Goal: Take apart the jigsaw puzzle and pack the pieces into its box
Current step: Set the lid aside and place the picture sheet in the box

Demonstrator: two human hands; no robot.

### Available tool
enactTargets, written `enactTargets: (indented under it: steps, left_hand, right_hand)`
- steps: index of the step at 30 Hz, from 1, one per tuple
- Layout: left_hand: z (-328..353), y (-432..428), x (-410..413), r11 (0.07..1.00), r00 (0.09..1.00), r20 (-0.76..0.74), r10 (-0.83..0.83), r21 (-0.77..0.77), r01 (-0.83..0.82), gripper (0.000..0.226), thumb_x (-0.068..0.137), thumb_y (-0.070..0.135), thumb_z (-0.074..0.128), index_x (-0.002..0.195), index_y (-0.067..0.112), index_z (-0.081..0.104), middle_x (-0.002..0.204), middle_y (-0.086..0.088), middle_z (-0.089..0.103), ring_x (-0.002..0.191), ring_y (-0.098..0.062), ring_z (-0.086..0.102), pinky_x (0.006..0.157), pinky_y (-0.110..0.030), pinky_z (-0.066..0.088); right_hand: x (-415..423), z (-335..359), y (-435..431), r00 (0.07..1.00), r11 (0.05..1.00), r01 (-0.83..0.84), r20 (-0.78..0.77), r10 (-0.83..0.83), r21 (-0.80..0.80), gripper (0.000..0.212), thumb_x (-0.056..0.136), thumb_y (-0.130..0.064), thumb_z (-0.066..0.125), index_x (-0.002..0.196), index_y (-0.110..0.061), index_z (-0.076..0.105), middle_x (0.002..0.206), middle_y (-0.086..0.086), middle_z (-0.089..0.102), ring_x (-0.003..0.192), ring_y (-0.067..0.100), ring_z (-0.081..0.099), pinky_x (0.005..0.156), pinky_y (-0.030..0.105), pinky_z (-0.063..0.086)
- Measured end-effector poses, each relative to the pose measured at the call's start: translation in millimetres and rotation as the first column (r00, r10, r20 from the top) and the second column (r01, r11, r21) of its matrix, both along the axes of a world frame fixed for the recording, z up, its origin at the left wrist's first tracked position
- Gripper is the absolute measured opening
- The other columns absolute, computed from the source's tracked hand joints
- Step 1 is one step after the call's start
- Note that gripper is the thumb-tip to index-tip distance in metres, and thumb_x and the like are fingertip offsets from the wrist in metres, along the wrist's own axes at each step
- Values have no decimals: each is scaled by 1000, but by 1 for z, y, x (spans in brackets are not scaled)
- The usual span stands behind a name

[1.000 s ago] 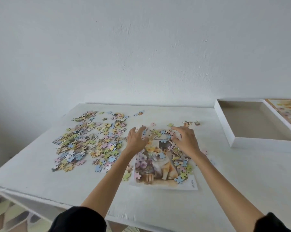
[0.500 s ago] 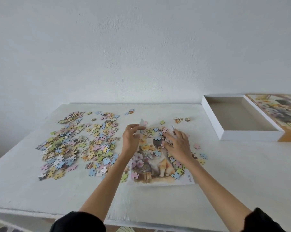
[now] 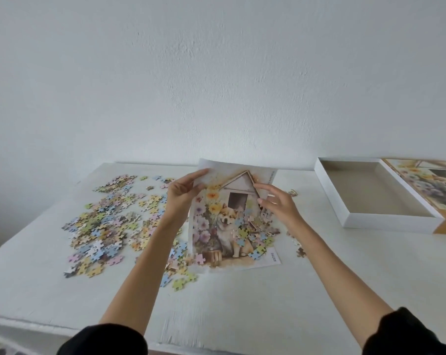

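Head view: jigsaw pieces (image 3: 252, 234) lie heaped on the lower right part of a printed picture sheet (image 3: 238, 198) that shows a dog in front of a small house among flowers. The sheet's near edge rests on the white table (image 3: 242, 303) while its far edge is lifted and tilted up toward the wall (image 3: 216, 73). The left hand (image 3: 182, 198) grips the sheet's upper left corner, thumb on the printed face and fingers curled behind it. The right hand (image 3: 278, 203) is at the sheet's right side with fingers stretched out and relaxed, fingertips against the printed roof, holding nothing.

A wide spread of loose pieces (image 3: 109, 221) covers the table left of the sheet, and a few more lie just beside its near left corner and off its right edge. Well apart on the right stands the box (image 3: 385, 222), a shallow white tray, open, with no pieces showing inside. Its lid (image 3: 426, 185), printed with the same flowery picture, lies touching the box's far right side. Black sleeves (image 3: 104, 342) cover both upper arms at the bottom of the view.
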State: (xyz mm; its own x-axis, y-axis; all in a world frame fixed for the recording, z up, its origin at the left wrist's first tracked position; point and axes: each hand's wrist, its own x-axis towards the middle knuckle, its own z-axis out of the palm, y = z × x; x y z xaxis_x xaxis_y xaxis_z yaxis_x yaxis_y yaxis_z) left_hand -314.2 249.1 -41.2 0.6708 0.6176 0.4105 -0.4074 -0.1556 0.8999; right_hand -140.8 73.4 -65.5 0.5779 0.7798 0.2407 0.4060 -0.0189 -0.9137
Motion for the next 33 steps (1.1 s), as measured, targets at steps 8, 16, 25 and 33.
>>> enactTargets:
  steps: [8,16,25,33]
  left_hand:
    - [0,-1,1,725,893,-182,411,660,-199,37,85,-6,57,117,13,63,117,-9,57,108,-16,52,96,-27,44]
    - [22,3,-3,459,861,32,508,836,-302,47,80,-4,66,125,6,57,113,-21,53,93,-14,51,89,-16,43]
    - [82,-15,30,318,858,231,460,858,-402,47,80,1,67,126,5,55,115,-25,51,111,-24,49,98,-28,40]
    - [131,-70,120,316,892,287,349,860,-400,48,81,0,65,127,5,53,122,-24,49,116,-25,48,97,-27,43]
  right_hand:
    - [-1,17,15,958,977,167,211,-193,133,50,75,13,51,103,-26,65,108,-8,61,108,7,53,85,7,38]
    - [-16,38,21,910,934,147,327,-257,326,54,77,17,46,117,-15,61,102,-20,51,98,-11,50,76,18,48]
    - [7,90,6,804,861,178,434,-406,477,54,76,16,49,122,-11,59,84,-19,38,79,-7,45,66,19,50]
    - [76,135,-59,753,784,260,391,-530,564,53,75,12,45,120,-13,61,89,-17,44,88,-8,49,66,10,48]
